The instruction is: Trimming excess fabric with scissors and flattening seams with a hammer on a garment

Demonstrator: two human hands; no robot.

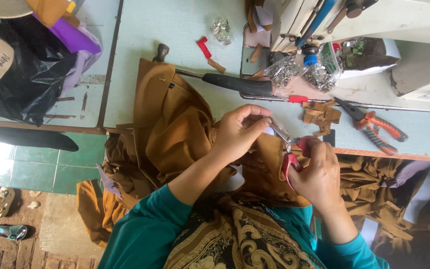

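Two hands at centre, right hand (317,172) gripping red-handled metal pliers (289,149), left hand (240,128) pinching something small at their tip, over rumpled brown cloth garment (175,129), orange-handled pliers (376,130) at three o'clock on pale green bench (175,30), black-handled tool (237,83) at twelve.

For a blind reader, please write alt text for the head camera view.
Two hands work over brown cloth: the right hand holds red-handled pliers, and the left hand pinches something small at their tip. Orange-handled pliers lie on the pale table.

Orange-handled pliers (380,130) on desk (175,30), black bag (21,84) left, sewing machine (374,30) top right, sandals (1,219) on floor.
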